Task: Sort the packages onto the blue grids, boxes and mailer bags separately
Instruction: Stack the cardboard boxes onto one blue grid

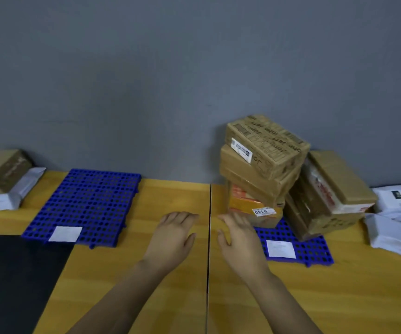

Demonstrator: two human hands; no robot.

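Two blue grids lie on the wooden table. The left grid (86, 203) is bare except for a white label near its front. The right grid (315, 251) carries a leaning stack of cardboard boxes (262, 160) and a second pile of boxes (327, 196) beside it. White mailer bags (399, 213) lie on the table at the far right. Another box (6, 169) and a grey mailer bag (18, 189) sit at the far left. My left hand (173, 237) and my right hand (240, 239) hover empty over the table's middle, fingers apart, the right one close to the stack's base.
A grey wall stands right behind the table. A black mat (13, 280) covers the near left corner. A dark seam (209, 237) runs between two tabletops, between my hands.
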